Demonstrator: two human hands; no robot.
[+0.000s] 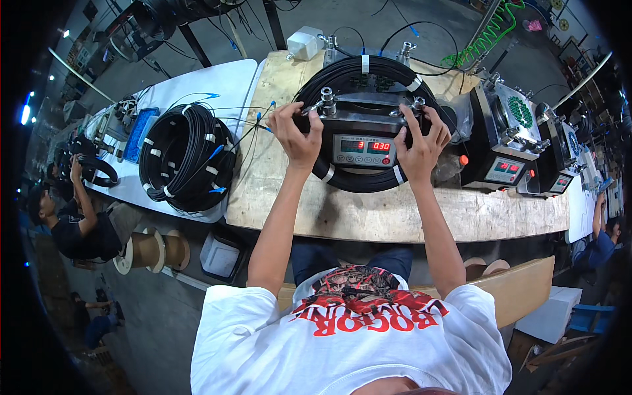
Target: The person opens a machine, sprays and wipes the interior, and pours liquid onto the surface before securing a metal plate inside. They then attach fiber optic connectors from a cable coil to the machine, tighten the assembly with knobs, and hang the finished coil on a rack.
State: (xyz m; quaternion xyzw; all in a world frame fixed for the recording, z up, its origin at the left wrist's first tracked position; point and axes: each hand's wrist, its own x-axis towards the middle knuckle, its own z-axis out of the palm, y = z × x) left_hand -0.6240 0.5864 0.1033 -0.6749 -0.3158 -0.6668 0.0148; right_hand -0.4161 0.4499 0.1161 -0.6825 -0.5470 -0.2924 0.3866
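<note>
A black bench machine (355,124) with a red-digit display panel (364,151) stands in front of me, with a coil of black cable (361,182) around it. My left hand (297,136) is at its left top corner, thumb and fingers closed on a small metal clamp lever (312,108) beside an upright metal knob (327,97). At the right top corner, my right hand (423,143) has its fingers bent around a similar clamp (417,103). A flat bar (368,100) spans between the two clamps. My fingertips partly cover both levers.
Two similar machines (505,135) (561,148) stand right on the wooden bench (276,197). A bottle with an orange cap (449,166) is beside my right wrist. Another cable coil (186,158) lies on a white table (227,85) at left. Co-workers (79,220) (602,230) are at both sides.
</note>
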